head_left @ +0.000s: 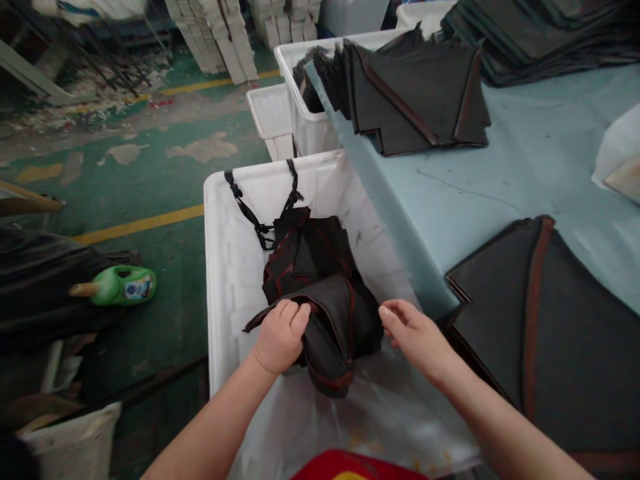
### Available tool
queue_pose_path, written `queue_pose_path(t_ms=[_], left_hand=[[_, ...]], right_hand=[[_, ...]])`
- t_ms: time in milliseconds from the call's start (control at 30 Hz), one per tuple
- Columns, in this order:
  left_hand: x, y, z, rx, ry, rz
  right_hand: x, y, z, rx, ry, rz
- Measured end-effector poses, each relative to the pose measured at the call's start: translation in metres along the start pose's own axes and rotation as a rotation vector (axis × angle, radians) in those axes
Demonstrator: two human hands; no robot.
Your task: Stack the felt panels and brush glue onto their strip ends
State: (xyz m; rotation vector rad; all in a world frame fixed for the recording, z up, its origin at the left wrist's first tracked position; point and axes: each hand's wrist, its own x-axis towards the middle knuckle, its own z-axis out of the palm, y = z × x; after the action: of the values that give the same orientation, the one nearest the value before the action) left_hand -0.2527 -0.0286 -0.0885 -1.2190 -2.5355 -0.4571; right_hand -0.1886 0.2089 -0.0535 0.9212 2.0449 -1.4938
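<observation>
Green floor, blue-topped table, and beside it a white bin holds brown-trimmed black panels, left hand pinching one, right hand curled alongside, grip unclear!

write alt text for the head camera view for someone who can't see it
A person's left hand grips a dark panel over a pile of others in a white bin, the right hand at the pile's edge, contact unclear. Stacks of similar panels lie on a blue table to the right; a green bottle lies to the left.
</observation>
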Motion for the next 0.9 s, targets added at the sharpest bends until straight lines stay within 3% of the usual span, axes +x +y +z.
queue_pose_path(t_ms=[67, 167, 300, 433, 533, 700, 900], left_hand=[[-0.001, 0.000, -0.004, -0.007, 0.036, -0.042], [0.001, 0.002, -0.008, -0.009, 0.087, -0.092], [0.002, 0.005, -0.011, -0.008, 0.088, -0.085], [-0.007, 0.009, -0.008, -0.039, 0.039, -0.062], [-0.023, 0.017, -0.002, -0.121, -0.099, -0.060], [-0.048, 0.033, 0.007, -0.213, -0.277, -0.040], [-0.049, 0.041, 0.011, -0.169, -0.302, -0.099]], right_hand=[[-0.012, 0.005, 0.009, 0.035, -0.162, 0.112], [-0.024, 0.003, 0.023, 0.346, -0.337, 0.181], [-0.022, -0.007, 0.030, 0.582, -0.158, 0.019], [-0.014, -0.017, 0.025, 0.695, -0.085, -0.031], [-0.015, -0.025, 0.021, 0.554, -0.027, -0.082], [-0.026, -0.031, 0.018, -0.036, 0.090, -0.438], [-0.025, -0.014, 0.016, -0.197, -0.022, -0.394]])
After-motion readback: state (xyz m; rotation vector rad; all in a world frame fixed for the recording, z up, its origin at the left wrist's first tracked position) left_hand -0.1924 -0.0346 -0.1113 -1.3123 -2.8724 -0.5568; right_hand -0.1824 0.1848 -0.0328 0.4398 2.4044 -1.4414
